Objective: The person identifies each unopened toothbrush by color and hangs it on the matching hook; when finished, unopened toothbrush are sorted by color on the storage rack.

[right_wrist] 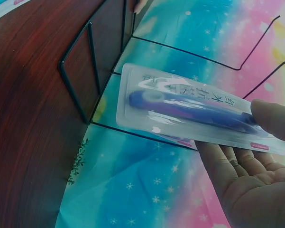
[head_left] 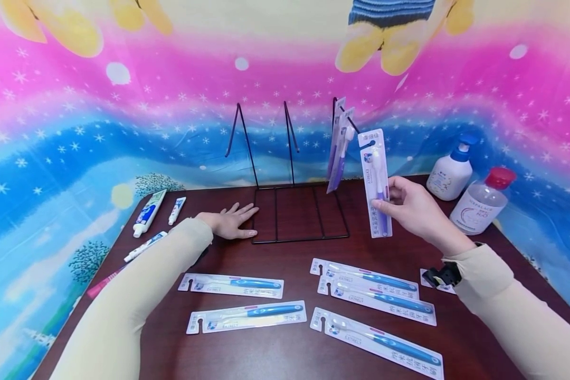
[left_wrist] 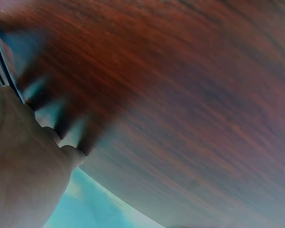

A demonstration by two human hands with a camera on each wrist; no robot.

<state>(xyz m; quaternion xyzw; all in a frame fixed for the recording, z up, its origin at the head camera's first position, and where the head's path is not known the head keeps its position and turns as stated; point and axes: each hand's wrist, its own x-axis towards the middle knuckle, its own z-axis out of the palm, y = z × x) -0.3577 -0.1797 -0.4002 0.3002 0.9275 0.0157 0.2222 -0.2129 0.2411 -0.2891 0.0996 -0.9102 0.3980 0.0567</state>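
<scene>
My right hand (head_left: 415, 208) pinches a packaged purple toothbrush (head_left: 376, 184) by its edge, thumb in front and fingers behind. The pack is upright, its hook slot close to the tip of the right arm of a black wire rack (head_left: 300, 241). Two more purple toothbrush packs (head_left: 340, 150) hang on that arm. In the right wrist view the purple handle (right_wrist: 194, 111) shows through clear plastic under my thumb. With fingers spread, my left hand (head_left: 230, 221) rests on the table at the rack's left base corner. The rack's middle and left arms carry nothing.
Several blue toothbrush packs (head_left: 247, 316) lie on the front of the brown table (head_left: 266, 353). Toothpaste tubes (head_left: 149, 214) lie at the left. A white pump bottle (head_left: 450, 174) and a clear red-capped bottle (head_left: 480, 206) stand at the right. A printed cloth (head_left: 171, 105) hangs behind.
</scene>
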